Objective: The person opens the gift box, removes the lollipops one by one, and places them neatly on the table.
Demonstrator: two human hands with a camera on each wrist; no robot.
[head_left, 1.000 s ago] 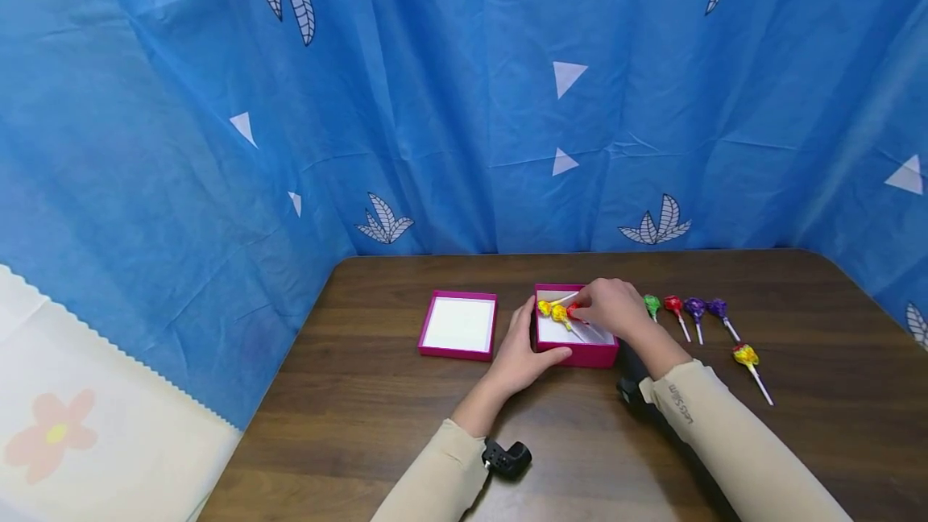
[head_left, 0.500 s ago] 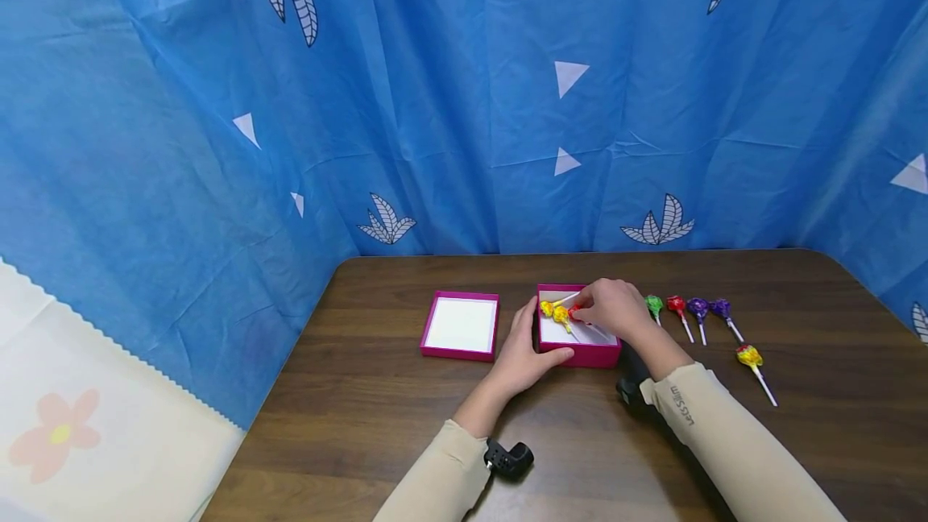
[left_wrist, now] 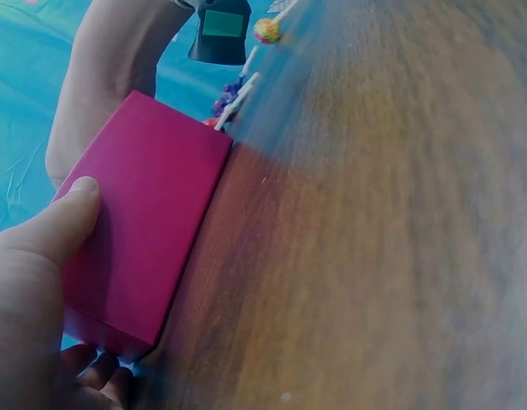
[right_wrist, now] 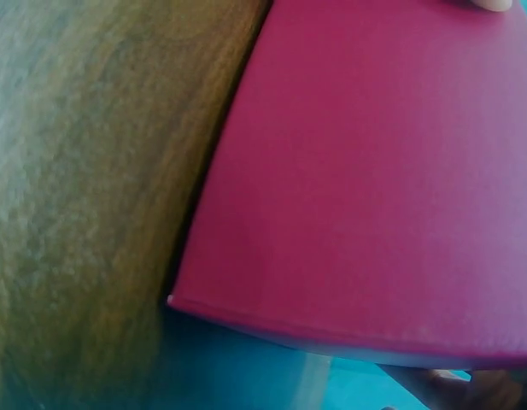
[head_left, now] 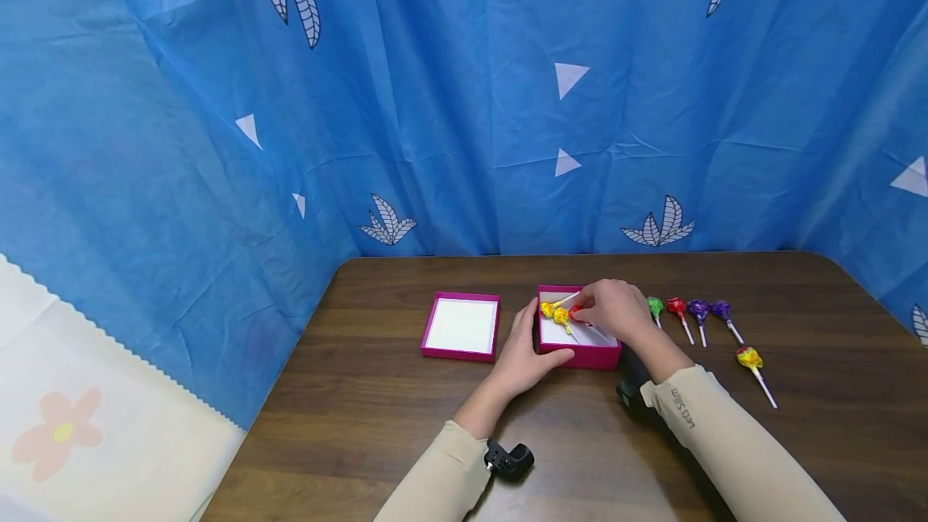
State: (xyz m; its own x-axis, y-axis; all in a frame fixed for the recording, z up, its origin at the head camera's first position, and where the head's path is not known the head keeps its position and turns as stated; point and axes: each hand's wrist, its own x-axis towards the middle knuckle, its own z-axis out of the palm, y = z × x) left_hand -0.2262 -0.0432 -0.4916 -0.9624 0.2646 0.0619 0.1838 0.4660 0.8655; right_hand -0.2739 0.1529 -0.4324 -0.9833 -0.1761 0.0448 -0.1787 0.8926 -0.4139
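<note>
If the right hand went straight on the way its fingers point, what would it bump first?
Beyond the red lollipop at its fingertips, the right hand would probably meet the nearer yellow lollipop inside the magenta box, though depth is hard to judge.

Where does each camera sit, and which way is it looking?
Head: on the person's head, facing forward and down at the pink box on the table. The left hand, right hand and both sleeves show.
Left wrist: on the left wrist, facing the box's outside. The left hand shows close up, the right arm beyond.
Right wrist: on the right wrist, facing the box's outside. Just a fingertip at the top, probably the left thumb's, and a shadowy bit of hand below show.
Shared: both wrist views show box and table.
</note>
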